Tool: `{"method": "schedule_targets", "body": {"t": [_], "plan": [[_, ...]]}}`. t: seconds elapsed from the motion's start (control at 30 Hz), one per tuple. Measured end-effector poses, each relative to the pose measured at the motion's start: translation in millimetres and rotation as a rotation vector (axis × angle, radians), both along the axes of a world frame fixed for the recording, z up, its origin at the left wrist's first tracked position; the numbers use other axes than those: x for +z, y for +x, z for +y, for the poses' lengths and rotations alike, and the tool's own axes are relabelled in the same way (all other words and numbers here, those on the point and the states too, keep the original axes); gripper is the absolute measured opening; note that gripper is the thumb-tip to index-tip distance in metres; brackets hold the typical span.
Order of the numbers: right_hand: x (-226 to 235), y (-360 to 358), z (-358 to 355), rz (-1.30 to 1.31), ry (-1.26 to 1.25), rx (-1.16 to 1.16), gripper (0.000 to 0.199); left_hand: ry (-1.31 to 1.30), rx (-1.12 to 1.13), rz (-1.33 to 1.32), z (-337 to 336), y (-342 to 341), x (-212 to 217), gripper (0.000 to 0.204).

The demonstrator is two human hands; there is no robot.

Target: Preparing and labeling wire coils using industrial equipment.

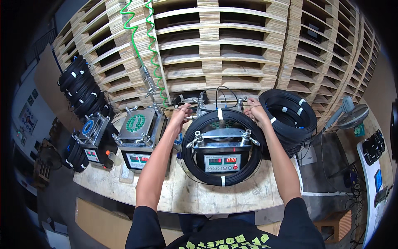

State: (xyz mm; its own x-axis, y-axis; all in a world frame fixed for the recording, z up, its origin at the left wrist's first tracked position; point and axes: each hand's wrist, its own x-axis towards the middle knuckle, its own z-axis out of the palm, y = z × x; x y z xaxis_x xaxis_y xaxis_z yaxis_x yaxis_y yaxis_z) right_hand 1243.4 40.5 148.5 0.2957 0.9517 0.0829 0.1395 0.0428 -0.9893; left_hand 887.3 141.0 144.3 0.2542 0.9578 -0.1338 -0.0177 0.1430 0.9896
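Observation:
A coil of black cable [189, 151], bound with white ties, hangs around the front of a metal machine with a red digital display [220, 163]. Both my arms reach past the coil to the machine's far side. My left hand [181, 115] is closed on a thin black cable [166, 109] beside the coil's upper left. My right hand [255, 112] has its fingers pinched at the upper right, by a metal knob, on what looks like another stretch of thin cable. A thin loop of cable [227, 88] arches up between the hands. The fingertips are partly hidden.
Two similar machines with round connector rings, one green [135, 123] and one blue [88, 127], stand at left. More black coils are stacked at right [286, 114] and far left [83, 89]. Wooden pallets [224, 54] rise behind; green spiral hoses [151, 39] hang down. A fan [352, 114] stands right.

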Motion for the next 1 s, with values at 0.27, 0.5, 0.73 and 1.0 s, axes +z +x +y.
{"method": "schedule_targets", "body": {"t": [0.27, 0.5, 0.73, 1.0], "plan": [[-10.7, 28.9, 49.0, 0.089, -0.194, 0.077, 0.035, -0.058, -0.036, -0.204, 44.3, 53.2, -19.8, 0.029], [3.8, 12.8, 8.7, 0.209, -0.098, 0.033, 0.033, -0.019, 0.018, -0.168, 21.2, 50.1, -12.4, 0.028], [-0.1, -3.6, -99.8, 0.166, 0.16, -0.022, 0.043, 0.13, -0.044, 0.002, -65.8, 15.7, 16.8, 0.036], [-22.6, -124.5, -239.7, -0.515, 0.272, -0.571, 0.086, 0.52, 0.163, 0.105, -153.3, 8.6, 2.8, 0.055]]}}
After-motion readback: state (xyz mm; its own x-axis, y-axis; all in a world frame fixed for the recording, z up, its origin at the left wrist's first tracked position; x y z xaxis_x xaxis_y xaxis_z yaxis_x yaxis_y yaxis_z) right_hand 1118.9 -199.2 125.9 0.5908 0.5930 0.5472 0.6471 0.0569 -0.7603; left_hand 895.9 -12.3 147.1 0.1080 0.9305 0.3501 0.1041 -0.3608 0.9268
